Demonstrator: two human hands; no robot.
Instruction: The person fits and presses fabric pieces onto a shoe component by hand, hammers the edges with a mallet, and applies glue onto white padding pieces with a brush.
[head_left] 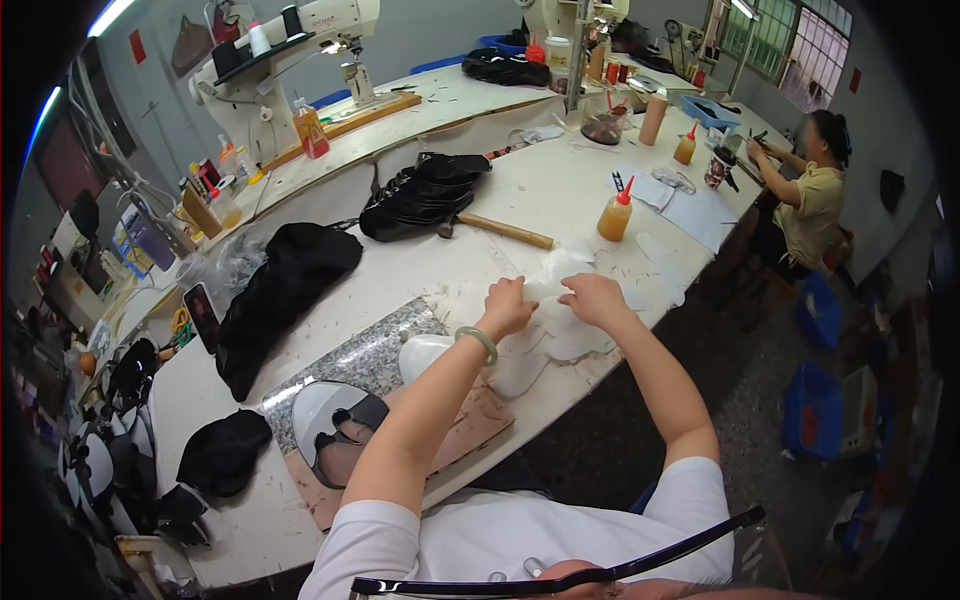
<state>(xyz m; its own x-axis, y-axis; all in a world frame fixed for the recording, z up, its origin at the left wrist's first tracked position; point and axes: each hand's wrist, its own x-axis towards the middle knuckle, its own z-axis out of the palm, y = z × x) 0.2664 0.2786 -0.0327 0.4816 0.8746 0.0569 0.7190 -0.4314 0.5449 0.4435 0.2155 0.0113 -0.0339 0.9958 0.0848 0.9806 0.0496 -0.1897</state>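
Above the table, my left hand (510,307) and my right hand (594,301) are close together with fingers pinched. Between them is a thin, pale white cut piece (543,291), gripped from both sides. Under and around my hands lie several more white rounded cut pieces (578,338), partly overlapping; my fingers hide some of their edges. A hammer with a wooden handle (508,231) lies just beyond my hands. Beyond my right hand stands a squeeze bottle of amber liquid (614,217) with a red nozzle.
A speckled stone slab (350,345) beside my left forearm bears white and black cut parts (345,432). Black material (290,290) and shiny black pieces (420,197) lie to the left. A sewing machine (270,75) stands behind. At the far right a person (815,195) sits working.
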